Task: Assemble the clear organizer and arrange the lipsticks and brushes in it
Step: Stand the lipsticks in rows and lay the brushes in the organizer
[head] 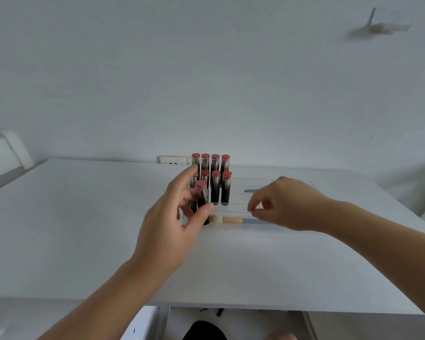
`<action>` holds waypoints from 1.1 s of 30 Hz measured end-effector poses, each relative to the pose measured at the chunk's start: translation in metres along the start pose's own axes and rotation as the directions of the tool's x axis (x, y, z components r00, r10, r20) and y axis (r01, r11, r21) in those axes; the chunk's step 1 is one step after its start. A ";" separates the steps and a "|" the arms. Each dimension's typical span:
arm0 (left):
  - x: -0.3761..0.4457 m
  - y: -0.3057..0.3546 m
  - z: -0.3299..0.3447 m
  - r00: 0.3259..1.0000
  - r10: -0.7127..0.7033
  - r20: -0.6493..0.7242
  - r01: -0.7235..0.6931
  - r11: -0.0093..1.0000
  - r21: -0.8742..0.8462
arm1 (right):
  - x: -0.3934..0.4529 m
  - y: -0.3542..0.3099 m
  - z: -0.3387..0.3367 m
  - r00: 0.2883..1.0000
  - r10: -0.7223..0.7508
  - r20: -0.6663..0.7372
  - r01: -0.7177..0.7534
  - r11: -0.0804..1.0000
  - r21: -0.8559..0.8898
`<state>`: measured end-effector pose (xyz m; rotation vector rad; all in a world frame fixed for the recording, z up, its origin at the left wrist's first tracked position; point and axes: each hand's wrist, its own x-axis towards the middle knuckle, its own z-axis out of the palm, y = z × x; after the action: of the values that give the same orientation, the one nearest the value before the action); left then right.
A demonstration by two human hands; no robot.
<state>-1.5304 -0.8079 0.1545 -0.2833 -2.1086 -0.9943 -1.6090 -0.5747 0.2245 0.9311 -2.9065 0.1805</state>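
The left hand (pixel 179 212) grips a lipstick (pixel 202 200) upright in the clear organizer (pixel 236 192) near the surface's (pixel 84 217) far edge. The right hand (pixel 285 204), fingers curled, pinches at a brush (pixel 227 220); whether it holds it is unclear.

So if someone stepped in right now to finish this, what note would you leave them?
Left hand: gripping a lipstick at the front left of the clear organizer, seemingly seating it.
Right hand: fingers pinched over the organizer's right side; whether it holds anything is unclear.
Done: organizer stands on the white table; two rows of lipsticks upright at its back left.
One makeup brush lies along the front, a grey handle further back.
Left: seat this lipstick, then tidy the brushes.
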 end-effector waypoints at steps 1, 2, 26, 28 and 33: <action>-0.003 -0.001 -0.001 1.000 0.027 -0.011 -0.027 0.999 0.024 | 0.002 0.002 0.001 0.998 -0.016 0.053 0.020 0.997 -0.070; -0.005 -0.003 -0.002 0.998 0.050 -0.024 -0.049 0.998 0.044 | 0.004 0.003 0.003 0.995 -0.036 0.089 0.047 0.991 -0.127; -0.011 -0.012 0.004 0.995 0.094 0.012 -0.095 0.993 0.076 | 0.029 0.001 -0.001 0.932 -0.097 0.350 0.247 0.875 -0.417; -0.011 -0.012 0.004 0.996 0.089 0.015 -0.090 0.993 0.072 | 0.030 0.002 -0.001 0.930 -0.096 0.356 0.247 0.878 -0.410; -0.012 -0.012 0.004 0.996 0.078 0.040 -0.081 0.993 0.087 | 0.033 0.005 -0.001 0.930 -0.131 0.343 0.275 0.868 -0.414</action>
<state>-1.5306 -0.8115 0.1378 -0.3402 -2.1503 -0.8532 -1.6388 -0.5891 0.2292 1.2492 -2.8608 -0.6947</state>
